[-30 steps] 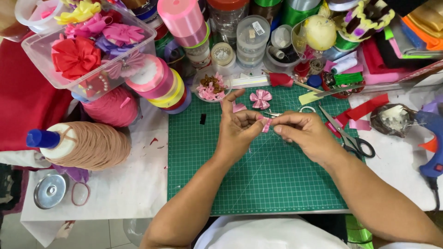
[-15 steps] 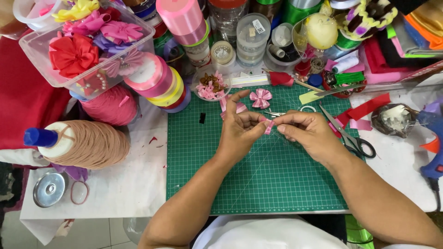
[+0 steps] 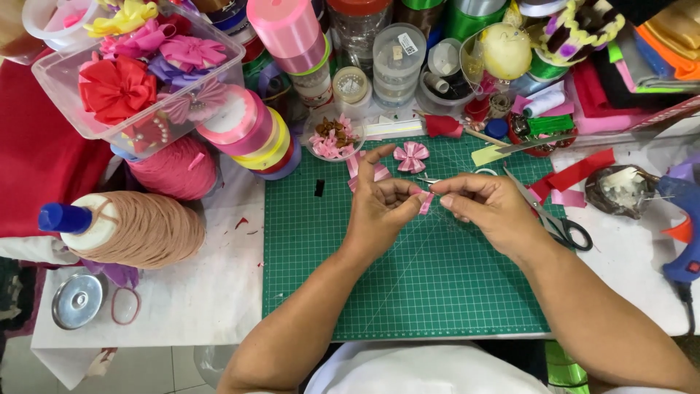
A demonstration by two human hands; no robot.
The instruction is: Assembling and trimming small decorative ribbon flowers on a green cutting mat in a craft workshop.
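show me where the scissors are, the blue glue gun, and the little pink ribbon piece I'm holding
scissors [image 3: 548, 216], head view, on the blades near the pivot.
blue glue gun [image 3: 685, 219], head view, on its body.
pink ribbon piece [image 3: 426, 203], head view, on the strip between both hands' fingers.

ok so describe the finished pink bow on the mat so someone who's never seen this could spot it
Start at the green cutting mat and go to its far edge. The pink bow lies flat there, just beyond the left hand. Unlike the pink scraps in the clear dish beside it, it is one complete bow with spread loops.

Bare forearms, ringless fingers, white garment below.
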